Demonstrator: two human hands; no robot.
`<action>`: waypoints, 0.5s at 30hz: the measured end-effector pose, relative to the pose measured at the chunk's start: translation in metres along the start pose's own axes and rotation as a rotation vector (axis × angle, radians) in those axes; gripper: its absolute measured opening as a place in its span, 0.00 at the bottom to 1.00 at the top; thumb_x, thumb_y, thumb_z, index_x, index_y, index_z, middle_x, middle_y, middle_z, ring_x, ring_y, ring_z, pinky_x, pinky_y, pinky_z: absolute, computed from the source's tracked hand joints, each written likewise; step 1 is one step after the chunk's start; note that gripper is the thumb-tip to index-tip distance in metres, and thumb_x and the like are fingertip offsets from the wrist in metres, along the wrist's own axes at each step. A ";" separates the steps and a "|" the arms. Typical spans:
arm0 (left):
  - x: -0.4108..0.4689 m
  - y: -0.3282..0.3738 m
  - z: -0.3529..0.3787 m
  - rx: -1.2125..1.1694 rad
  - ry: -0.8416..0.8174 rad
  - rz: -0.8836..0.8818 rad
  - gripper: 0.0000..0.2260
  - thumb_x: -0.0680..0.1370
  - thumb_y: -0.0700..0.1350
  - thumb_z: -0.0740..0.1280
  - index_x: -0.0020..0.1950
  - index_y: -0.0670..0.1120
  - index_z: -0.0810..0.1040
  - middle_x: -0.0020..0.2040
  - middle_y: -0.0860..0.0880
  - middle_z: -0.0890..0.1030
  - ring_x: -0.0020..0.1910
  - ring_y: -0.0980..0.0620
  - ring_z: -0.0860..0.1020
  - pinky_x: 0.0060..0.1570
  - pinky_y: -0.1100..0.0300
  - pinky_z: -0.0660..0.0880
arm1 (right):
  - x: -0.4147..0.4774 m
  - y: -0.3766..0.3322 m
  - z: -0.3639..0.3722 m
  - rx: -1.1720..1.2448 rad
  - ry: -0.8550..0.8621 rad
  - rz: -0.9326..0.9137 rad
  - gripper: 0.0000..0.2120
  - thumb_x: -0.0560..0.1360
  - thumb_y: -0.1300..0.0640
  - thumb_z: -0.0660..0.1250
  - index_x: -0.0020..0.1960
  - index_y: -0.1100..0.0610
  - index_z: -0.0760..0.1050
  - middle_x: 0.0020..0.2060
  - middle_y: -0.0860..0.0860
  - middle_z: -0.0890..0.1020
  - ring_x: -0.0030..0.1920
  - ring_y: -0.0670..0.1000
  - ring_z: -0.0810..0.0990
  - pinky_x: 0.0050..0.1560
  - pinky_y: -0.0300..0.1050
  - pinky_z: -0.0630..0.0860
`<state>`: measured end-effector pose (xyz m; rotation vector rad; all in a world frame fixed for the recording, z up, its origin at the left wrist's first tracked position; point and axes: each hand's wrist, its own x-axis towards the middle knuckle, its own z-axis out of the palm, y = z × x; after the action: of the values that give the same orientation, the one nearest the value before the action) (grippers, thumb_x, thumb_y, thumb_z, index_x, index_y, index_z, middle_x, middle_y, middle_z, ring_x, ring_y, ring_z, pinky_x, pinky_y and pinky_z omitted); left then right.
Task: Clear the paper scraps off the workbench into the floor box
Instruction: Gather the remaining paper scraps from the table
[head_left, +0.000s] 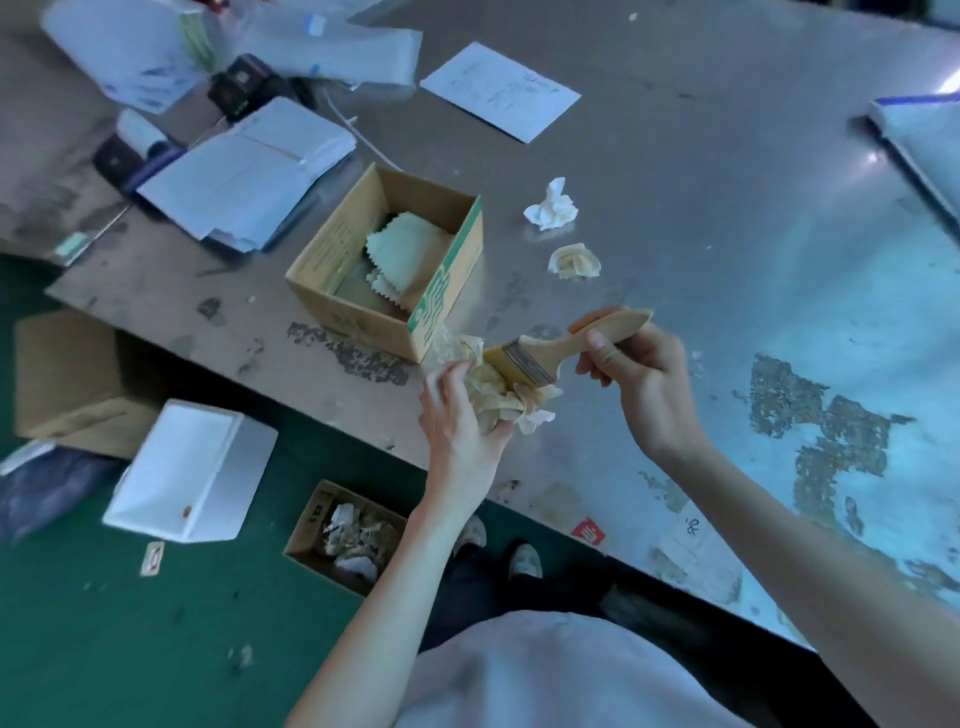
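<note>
My left hand (457, 415) is cupped around a bunch of crumpled cream paper scraps (498, 395) near the workbench's front edge. My right hand (639, 374) holds a wooden brush (550, 351) by the handle, and its bristles press into that bunch. Two more scraps lie farther back on the workbench (701, 208): a white crumpled one (551, 205) and a cream one (574, 261). The small open floor box (306, 525) stands on the green floor below the edge, with several scraps (353, 540) inside.
An open cardboard box (441, 291) holding zigzag-edged sheets stands on the bench just left of my hands. Paper stacks (249, 171) and a loose sheet (498, 91) lie behind. On the floor are a white foam box (192, 473) and a large brown carton (67, 379).
</note>
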<state>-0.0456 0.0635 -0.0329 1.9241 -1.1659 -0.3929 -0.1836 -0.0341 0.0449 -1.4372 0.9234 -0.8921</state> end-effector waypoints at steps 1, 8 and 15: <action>-0.007 -0.003 -0.005 -0.007 0.009 -0.013 0.30 0.66 0.39 0.77 0.64 0.42 0.67 0.62 0.44 0.67 0.62 0.44 0.67 0.58 0.48 0.66 | -0.003 0.000 0.007 0.001 -0.013 0.001 0.05 0.73 0.61 0.63 0.43 0.59 0.78 0.32 0.52 0.77 0.33 0.50 0.74 0.32 0.38 0.67; -0.043 -0.039 -0.047 0.017 0.115 -0.165 0.30 0.68 0.41 0.75 0.66 0.43 0.66 0.63 0.46 0.64 0.63 0.47 0.66 0.58 0.54 0.61 | -0.017 -0.002 0.068 0.000 -0.170 0.030 0.06 0.74 0.62 0.63 0.44 0.63 0.78 0.33 0.52 0.77 0.33 0.49 0.73 0.33 0.35 0.67; -0.079 -0.104 -0.120 0.028 0.257 -0.338 0.30 0.68 0.40 0.75 0.66 0.43 0.67 0.62 0.46 0.65 0.62 0.48 0.66 0.63 0.47 0.67 | -0.034 0.004 0.177 -0.010 -0.371 0.073 0.07 0.75 0.63 0.63 0.44 0.66 0.76 0.31 0.56 0.75 0.30 0.48 0.72 0.31 0.37 0.67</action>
<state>0.0488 0.2123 -0.0538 2.1287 -0.6847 -0.2955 -0.0354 0.0678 0.0298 -1.5032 0.6951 -0.5414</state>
